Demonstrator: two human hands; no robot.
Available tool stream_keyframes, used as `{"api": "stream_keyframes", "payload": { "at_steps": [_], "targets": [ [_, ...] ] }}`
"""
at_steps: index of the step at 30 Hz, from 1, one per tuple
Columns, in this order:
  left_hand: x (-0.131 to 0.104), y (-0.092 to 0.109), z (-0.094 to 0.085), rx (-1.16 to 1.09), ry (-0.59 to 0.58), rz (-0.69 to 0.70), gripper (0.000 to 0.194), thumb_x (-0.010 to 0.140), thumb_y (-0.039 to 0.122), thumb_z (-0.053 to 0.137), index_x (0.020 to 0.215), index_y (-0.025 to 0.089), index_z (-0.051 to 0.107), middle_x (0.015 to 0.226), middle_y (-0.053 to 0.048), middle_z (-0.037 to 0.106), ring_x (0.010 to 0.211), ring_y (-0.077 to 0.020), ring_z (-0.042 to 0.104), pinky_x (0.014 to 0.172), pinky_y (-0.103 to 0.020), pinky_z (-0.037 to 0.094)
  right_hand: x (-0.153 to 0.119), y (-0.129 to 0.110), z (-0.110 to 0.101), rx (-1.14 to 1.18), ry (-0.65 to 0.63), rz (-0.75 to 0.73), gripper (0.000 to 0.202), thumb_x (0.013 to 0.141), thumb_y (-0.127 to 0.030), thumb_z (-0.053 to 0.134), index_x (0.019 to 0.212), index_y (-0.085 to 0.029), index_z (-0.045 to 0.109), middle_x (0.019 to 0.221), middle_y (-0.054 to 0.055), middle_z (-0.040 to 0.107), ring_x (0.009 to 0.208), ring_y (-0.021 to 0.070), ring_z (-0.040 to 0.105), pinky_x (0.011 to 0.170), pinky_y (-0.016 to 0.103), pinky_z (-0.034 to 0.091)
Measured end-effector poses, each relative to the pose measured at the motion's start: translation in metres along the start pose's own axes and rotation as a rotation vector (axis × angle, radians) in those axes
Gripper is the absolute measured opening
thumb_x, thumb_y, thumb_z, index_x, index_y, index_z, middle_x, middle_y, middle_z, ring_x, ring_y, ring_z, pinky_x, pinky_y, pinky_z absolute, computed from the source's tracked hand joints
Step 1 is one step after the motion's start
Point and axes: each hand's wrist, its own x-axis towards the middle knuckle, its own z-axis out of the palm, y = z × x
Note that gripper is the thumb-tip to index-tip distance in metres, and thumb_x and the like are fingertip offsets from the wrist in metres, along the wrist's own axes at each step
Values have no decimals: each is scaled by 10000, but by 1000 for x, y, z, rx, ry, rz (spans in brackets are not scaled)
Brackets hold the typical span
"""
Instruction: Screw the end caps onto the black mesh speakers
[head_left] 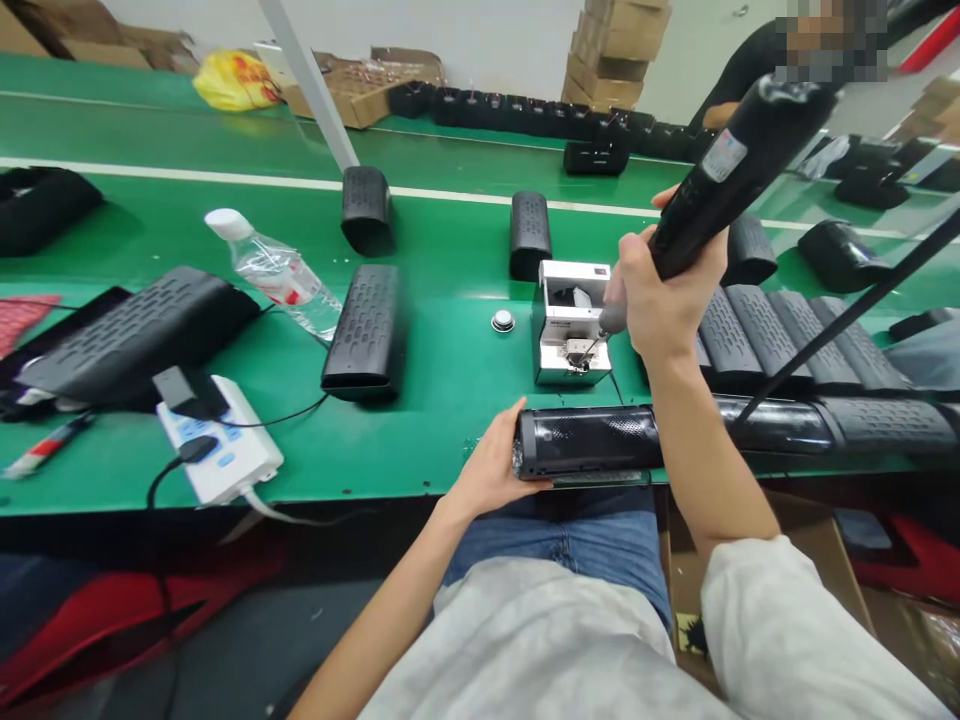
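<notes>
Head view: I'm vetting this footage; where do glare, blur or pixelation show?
Head view: the label on the black screwdriver looks too soft to read; head view, right of the right forearm: reflections streak a glossy casing; head view, upper right: pixelation hides detail.

I can read no words from here. The pale label (724,155) on the black screwdriver (694,215) above the right hand (669,290) is too small, as is the print (562,322) on the white dispenser (550,352) left of it
</notes>
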Motion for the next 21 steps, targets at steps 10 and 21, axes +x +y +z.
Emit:
{"api": "stream_keyframes", "payload": {
  "at_steps": [10, 21],
  "targets": [
    [1, 2, -1, 0, 1, 29, 1415, 766, 377, 1084, 1832, 305, 156, 1729, -223, 531, 1629, -464, 564, 1339, -681, 511, -4, -15, -12, -42, -41, 121, 408, 929, -400, 817, 1217, -319, 539, 681, -101, 453, 500, 124, 453, 515, 328, 432],
    [1, -5, -1, 13, 12, 37, 1361, 800, 409, 1056, 1835, 295, 178, 1715, -227, 540, 1601, -463, 591, 1317, -650, 539, 7, -69, -99, -126, 132, -55, 326, 860, -200, 704, 1168, -303, 674, 601, -108, 483, 424, 123, 421, 401, 276, 348]
  ]
}}
